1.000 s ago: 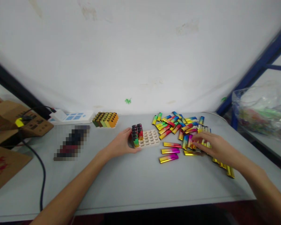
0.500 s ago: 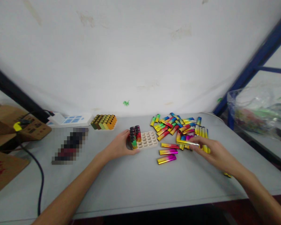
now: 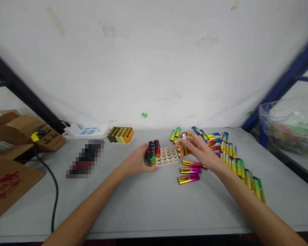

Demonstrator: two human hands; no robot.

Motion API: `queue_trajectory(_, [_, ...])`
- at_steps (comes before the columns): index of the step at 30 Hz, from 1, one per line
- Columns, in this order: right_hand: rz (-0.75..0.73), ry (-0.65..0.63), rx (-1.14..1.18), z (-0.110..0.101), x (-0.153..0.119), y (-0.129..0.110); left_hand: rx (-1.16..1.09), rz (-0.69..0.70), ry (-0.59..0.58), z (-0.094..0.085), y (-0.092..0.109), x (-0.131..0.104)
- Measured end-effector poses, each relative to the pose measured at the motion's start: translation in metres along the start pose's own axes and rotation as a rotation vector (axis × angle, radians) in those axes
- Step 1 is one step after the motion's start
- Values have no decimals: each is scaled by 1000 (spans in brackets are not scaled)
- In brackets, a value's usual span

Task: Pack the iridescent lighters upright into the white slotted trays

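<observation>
My left hand [image 3: 138, 160] grips the left end of a white tray [image 3: 166, 159] with rows of slots. Several dark-topped lighters [image 3: 154, 149] stand upright in the tray's left slots, with red and green bodies. My right hand [image 3: 196, 148] pinches a lighter [image 3: 184, 136], metal top up, just beyond the tray's right end; the fingers partly hide its body. Near that hand lie loose shiny lighters, among them a purple and yellow one [image 3: 189, 178] on the table.
A second block of lighters [image 3: 120, 134] stands at the back left, beside a white power strip [image 3: 92, 131]. Cardboard boxes [image 3: 17, 174] and a black cable [image 3: 55, 194] lie at the left. More lighters [image 3: 242, 167] run along the right, before a clear plastic bag [image 3: 290, 119].
My right hand has moved left from the pile to the tray's right end, turning the lighter from lying flat to upright. The left hand stays on the tray. The camera view has shifted slightly.
</observation>
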State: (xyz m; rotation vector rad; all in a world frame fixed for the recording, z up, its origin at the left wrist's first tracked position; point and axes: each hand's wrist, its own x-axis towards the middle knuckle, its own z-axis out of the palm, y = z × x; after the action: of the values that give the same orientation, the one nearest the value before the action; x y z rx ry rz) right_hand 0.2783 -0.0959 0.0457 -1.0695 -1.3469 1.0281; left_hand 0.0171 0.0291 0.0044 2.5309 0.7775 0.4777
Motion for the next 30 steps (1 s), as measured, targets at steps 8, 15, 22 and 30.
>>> queue_trajectory(8, [250,138,233,31,8,33,12,5,1,1,-2,0])
queue_trajectory(15, [404,295,287,34,6,31,24,6,4,0,0,0])
queue_trajectory(22, [396,386,233,36,3,28,29,15,2,-1,1,1])
queue_trajectory(30, [269,335,266,33,4,31,27,11,-1,-1,2,1])
